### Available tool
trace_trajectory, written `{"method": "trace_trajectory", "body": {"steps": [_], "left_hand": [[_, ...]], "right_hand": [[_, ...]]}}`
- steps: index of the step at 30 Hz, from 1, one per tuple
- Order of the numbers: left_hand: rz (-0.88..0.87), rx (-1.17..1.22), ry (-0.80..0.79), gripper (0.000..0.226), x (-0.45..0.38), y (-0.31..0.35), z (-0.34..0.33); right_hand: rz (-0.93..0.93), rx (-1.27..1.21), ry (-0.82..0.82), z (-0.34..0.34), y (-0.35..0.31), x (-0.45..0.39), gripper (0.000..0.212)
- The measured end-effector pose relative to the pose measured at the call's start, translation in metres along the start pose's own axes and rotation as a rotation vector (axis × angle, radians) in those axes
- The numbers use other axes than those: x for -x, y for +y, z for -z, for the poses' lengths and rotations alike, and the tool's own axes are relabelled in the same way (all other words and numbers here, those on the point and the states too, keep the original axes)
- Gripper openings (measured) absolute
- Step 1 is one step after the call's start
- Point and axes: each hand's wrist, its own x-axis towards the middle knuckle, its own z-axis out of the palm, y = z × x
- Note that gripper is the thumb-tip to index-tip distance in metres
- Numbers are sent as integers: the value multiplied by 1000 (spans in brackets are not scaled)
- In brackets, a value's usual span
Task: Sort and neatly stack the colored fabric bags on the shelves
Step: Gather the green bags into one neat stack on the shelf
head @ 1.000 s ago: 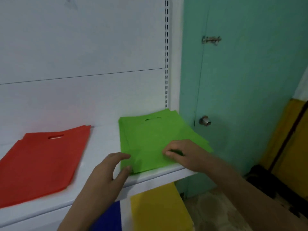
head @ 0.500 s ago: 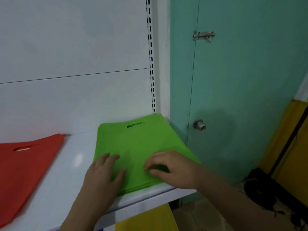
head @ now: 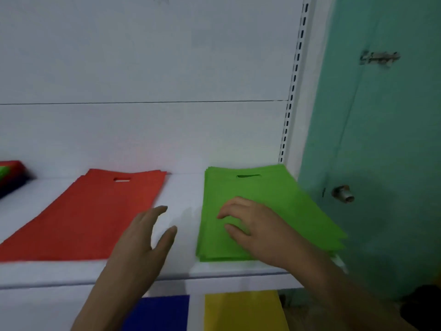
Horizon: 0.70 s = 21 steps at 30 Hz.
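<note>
Now right hand [head: 257, 225] fingers curled on green bags [head: 262, 199], left hand [head: 143, 237] spread above shelf [head: 181, 192].

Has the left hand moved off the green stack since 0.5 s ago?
Yes. The left hand has slid left off the green stack and now sits over bare white shelf, toward the red stack.

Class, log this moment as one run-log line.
left hand: open above shelf | right hand: resting on green bag stack | red bag stack: untouched

Your right hand [head: 255, 225] hides part of the green stack [head: 260, 206]; the blue bag [head: 162, 312], yellow bag [head: 241, 311] and far-left pile [head: 10, 175] are cut off.
</note>
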Motion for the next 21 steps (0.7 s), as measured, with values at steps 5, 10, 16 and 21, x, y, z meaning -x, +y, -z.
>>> {"method": "trace_trajectory", "body": {"steps": [5,10,16,21], "left_hand": [[87,-38,164,46,43,-43,77],[200,-153,294,41,101,-112,165],[385,-270,355,41,179,-189,264],[486,-302,428,39,217,-232,310]], "right_hand": [[92,-24,13,-46,-70,-46,28],[214,-28,-20,-99,-178,-93,33],[314,-98,-99,-172,-300,-142,37],[330,-99,-174,-219,-359,-173,44]]}}
